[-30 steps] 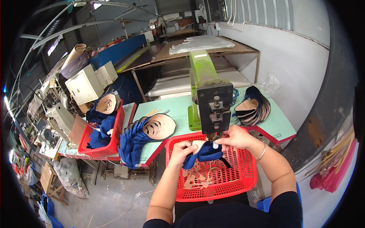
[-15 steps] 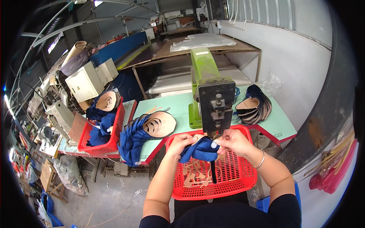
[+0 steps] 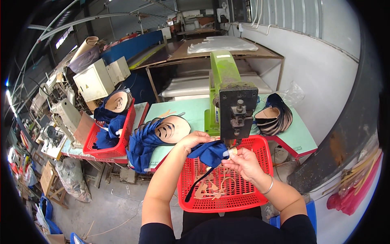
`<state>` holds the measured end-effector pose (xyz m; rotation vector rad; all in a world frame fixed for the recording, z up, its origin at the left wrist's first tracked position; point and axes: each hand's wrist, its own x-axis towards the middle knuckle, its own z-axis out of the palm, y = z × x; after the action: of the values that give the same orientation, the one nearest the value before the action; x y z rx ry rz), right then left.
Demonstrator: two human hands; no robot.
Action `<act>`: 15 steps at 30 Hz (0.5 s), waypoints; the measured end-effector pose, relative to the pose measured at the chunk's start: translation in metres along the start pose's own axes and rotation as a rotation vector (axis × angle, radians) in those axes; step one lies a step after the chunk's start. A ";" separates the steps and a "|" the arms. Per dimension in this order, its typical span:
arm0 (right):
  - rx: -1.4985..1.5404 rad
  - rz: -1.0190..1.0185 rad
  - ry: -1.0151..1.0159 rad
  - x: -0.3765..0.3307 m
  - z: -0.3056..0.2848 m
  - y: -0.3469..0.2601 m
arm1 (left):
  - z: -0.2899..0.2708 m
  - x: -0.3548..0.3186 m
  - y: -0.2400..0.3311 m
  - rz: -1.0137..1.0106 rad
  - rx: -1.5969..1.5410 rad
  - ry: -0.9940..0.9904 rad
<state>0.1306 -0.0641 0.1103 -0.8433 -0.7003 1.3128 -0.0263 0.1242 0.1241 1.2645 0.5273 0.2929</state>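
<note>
A dark blue fabric shoe upper is stretched between my hands, just below and left of the black head of a green machine. My left hand grips its left edge, fingers partly hidden by the fabric. At the other end, my right hand pinches a beige edge beside a small white patch. A narrow black strap hangs from the upper toward the lower left. Under both hands, a red perforated basket holds beige scraps.
Stacked blue uppers with beige lining lie on the pale green table to the left. Another stack sits right of the machine. Farther left is a red basket of blue pieces. A dark pillar rises at right.
Both hands have drawn the upper slightly left, away from beneath the machine head. The strap has swung from hanging straight down to slanting left. The view has shifted a little.
</note>
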 end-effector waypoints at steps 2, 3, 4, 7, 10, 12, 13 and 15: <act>0.016 0.008 0.001 0.000 0.002 0.002 | -0.004 0.001 -0.002 -0.009 -0.023 -0.009; 0.023 0.012 0.001 0.000 0.002 0.003 | -0.007 0.004 -0.005 -0.014 -0.029 -0.013; 0.020 0.011 0.002 0.000 0.003 0.003 | -0.007 0.004 -0.006 -0.021 -0.034 -0.019; 0.008 0.013 -0.010 -0.001 0.003 0.001 | -0.006 -0.004 -0.009 -0.045 -0.051 -0.018; -0.040 0.016 -0.033 -0.002 -0.001 -0.002 | -0.004 -0.015 -0.023 -0.031 -0.066 0.019; -0.109 0.015 -0.027 -0.002 -0.006 -0.005 | 0.005 -0.019 -0.044 0.083 -0.089 0.125; -0.145 -0.003 -0.003 -0.002 -0.010 -0.007 | 0.014 -0.023 -0.050 0.079 -0.094 0.186; -0.222 -0.031 -0.048 -0.002 -0.013 -0.011 | 0.032 -0.038 -0.058 0.109 -0.125 0.297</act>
<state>0.1477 -0.0682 0.1128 -0.9778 -0.9059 1.2456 -0.0458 0.0624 0.0835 1.1358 0.6824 0.6027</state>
